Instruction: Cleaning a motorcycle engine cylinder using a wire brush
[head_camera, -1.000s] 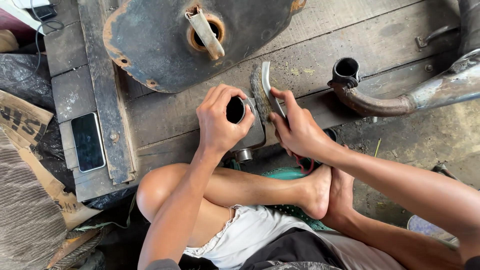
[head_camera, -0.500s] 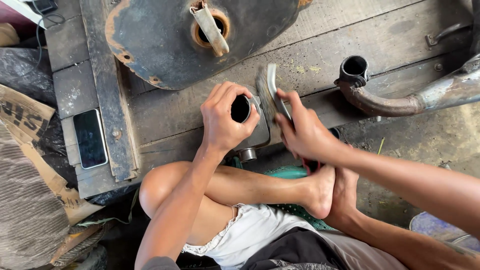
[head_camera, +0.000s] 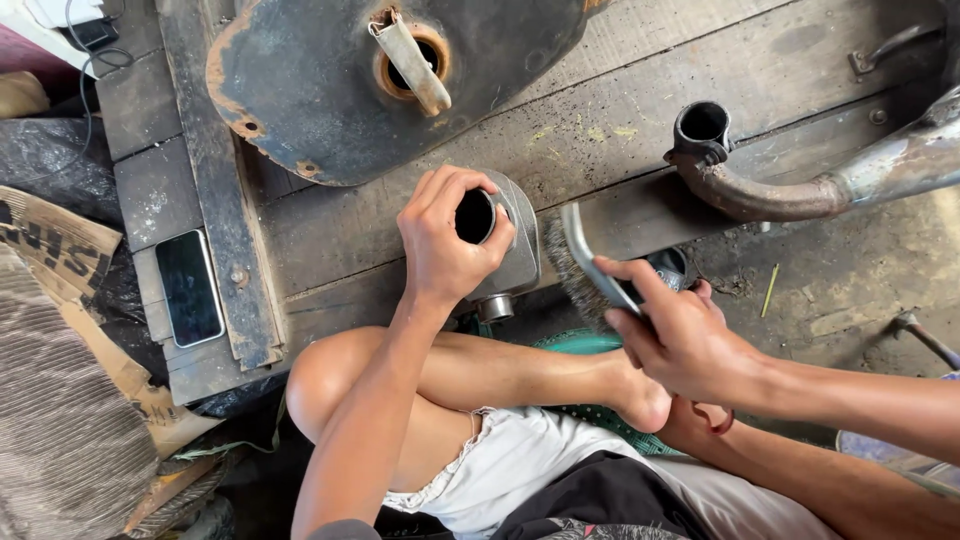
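Metal cylinder (head_camera: 505, 240) half-hidden, gripped by left hand (head_camera: 445, 240) | right hand (head_camera: 680, 335) clamps wire brush (head_camera: 580, 265)

Even, soft daylight fills the overhead view, brightest on the wooden platform (head_camera: 700, 90) toward its upper right corner and on the bent exhaust pipe (head_camera: 800, 190), which carries a mild sheen. Shadows are diffuse and deepest along the lower left. Focus is sharp throughout, with slight wide-angle stretching at the edges.
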